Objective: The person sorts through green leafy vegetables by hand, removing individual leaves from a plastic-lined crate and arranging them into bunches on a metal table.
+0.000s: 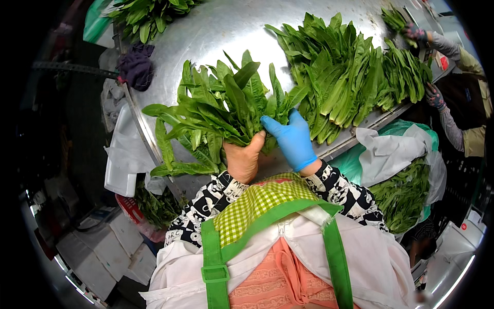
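My left hand (245,156), bare, grips a bunch of long-leaved greens (227,104) by the stem end, its leaves fanning out over the metal table. Beside it, my right hand (293,141) wears a blue glove. Its fingers close around a few leaves (279,98) at the right side of that bunch; the stems inside the hand are hidden. More loose leaves (193,154) hang below and left of my left hand. To the right lies a large pile of the same greens (335,77), its cut stem ends towards me.
A stainless steel table (216,23) spans the front. On its left edge lies a dark purple cloth (136,65); more greens (148,17) sit behind. A lined bag of greens (405,193) stands below right. Across the right corner, a co-worker's gloved hands (435,96) handle greens.
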The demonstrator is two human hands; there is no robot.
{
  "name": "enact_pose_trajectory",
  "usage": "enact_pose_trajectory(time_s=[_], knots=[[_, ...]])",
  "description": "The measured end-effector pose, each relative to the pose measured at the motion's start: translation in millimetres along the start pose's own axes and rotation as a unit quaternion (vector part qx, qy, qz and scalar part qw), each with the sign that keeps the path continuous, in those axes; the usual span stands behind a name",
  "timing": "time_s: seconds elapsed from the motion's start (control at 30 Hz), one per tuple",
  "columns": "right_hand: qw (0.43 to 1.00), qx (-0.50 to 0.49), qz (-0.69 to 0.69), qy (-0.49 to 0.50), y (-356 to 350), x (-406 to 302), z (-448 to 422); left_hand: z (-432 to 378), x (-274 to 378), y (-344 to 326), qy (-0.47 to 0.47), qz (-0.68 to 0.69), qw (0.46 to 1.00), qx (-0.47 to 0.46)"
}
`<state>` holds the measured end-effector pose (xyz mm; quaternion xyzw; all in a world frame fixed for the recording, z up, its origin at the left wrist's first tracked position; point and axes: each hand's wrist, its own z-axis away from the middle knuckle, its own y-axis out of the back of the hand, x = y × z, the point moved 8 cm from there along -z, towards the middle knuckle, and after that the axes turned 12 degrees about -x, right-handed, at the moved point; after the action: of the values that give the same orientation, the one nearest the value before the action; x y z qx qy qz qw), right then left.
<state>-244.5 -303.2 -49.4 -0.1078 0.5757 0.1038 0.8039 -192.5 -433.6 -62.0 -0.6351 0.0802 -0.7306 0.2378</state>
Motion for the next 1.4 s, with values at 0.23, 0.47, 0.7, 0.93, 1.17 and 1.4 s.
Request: enact_pose_trajectory(time_s=[0.23, 0.47, 0.7, 0.93, 1.17, 1.4], knots=[[0.994, -0.001, -0.102, -0.037, 3.7, 11.5, 6.6, -3.9, -8.1, 4.3, 0.055, 0.156, 0.986, 0.024], [0.99, -0.033, -0.122, -0.067, 4.1, 19.8, 8.4, -5.6, -13.3, 7.4, 0.062, 0.2, 0.978, 0.01], [0.994, -0.014, -0.107, -0.035, 8.5, 11.3, 6.1, -7.1, -11.7, 2.8, 0.095, 0.2, 0.975, -0.012], [0.972, -0.089, -0.196, -0.094, 7.3, -2.7, -25.1, -7.0, -22.4, -18.5, 0.224, 0.3, 0.925, -0.062], [0.985, -0.072, -0.123, -0.095, 9.9, 5.4, -19.6, -22.5, -5.3, -5.8, 0.115, 0.219, 0.969, -0.008], [0.994, -0.105, 0.007, -0.028, 0.9, 4.3, 5.3, -29.6, 14.7, -6.2, 0.028, 0.124, 0.992, 0.02]])
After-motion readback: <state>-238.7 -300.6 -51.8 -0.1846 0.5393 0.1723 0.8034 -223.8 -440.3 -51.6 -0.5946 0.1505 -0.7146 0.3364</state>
